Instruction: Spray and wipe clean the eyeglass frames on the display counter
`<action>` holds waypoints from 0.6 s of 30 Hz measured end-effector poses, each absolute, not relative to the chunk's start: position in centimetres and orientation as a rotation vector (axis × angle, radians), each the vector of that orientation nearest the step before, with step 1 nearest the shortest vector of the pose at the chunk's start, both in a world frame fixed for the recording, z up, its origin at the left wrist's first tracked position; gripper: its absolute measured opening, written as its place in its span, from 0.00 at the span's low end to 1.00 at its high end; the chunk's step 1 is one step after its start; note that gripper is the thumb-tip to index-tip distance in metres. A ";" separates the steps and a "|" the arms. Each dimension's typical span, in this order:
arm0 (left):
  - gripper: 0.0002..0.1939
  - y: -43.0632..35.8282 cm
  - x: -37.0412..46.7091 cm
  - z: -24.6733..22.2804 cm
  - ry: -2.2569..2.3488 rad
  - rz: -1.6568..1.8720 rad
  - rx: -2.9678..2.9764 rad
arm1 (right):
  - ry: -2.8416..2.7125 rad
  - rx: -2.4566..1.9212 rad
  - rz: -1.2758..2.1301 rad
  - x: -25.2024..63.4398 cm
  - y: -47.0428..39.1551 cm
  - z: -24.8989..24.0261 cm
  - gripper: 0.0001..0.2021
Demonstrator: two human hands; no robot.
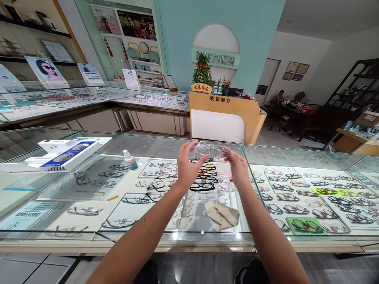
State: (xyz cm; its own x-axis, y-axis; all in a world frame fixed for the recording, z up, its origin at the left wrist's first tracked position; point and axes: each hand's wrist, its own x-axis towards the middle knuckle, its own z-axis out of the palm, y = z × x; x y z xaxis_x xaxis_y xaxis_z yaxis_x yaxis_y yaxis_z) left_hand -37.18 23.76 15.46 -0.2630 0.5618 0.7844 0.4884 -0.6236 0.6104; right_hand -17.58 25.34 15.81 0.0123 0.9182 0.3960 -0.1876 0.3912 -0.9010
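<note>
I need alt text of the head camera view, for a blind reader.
The left hand and right hand hold clear eyeglasses over a glass display counter of spectacle frames; a beige cloth and small bottle rest on top.

I read: wall sign (215, 58), "新视力眼镜" | wooden counter (254, 118) front, "收银服务" | plaque (201, 88) below the plant (202, 71), "大展鸿图", red characters

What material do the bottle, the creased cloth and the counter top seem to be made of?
Bottle: probably smooth plastic; it has a moulded-looking white cap.
Cloth: matt, soft fabric, going by its loose creases; I cannot tell the fibre.
Counter top: clear, glossy glass; lights reflect in it and eyeglasses show through.
</note>
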 end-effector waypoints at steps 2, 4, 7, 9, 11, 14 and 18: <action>0.31 23.8 -37.2 15.4 1.311 2.050 1.861 | -1.266 -0.772 1.002 -17.6 25.3 15.8 0.24; 0.31 23.8 -37.2 15.4 1.274 2.025 1.846 | -1.272 -0.774 0.995 -17.6 25.3 15.9 0.23; 0.31 23.8 -37.2 15.2 1.245 1.976 1.840 | -1.267 -0.765 0.989 -17.6 25.1 16.0 0.22; 0.31 23.9 -37.2 15.2 1.259 1.963 1.850 | -1.259 -0.748 0.994 -17.7 25.1 16.1 0.21; 0.31 24.0 -37.3 15.2 1.279 1.963 1.855 | -1.251 -0.733 0.999 -17.7 25.1 16.1 0.20; 0.31 24.0 -37.3 15.3 1.334 1.952 1.850 | -1.246 -0.737 0.998 -17.7 25.1 16.1 0.20; 0.31 24.0 -37.3 15.3 1.376 1.953 1.842 | -1.254 -0.724 1.051 -17.8 25.1 16.2 0.20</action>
State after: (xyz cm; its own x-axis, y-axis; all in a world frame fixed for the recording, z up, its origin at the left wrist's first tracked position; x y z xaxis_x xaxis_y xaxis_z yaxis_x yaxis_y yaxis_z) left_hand -37.26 23.98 15.33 -0.2496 0.6353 0.7308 0.4741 -0.5778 0.6643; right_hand -17.81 25.07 16.16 -0.0171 0.9184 0.3953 -0.2285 0.3813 -0.8958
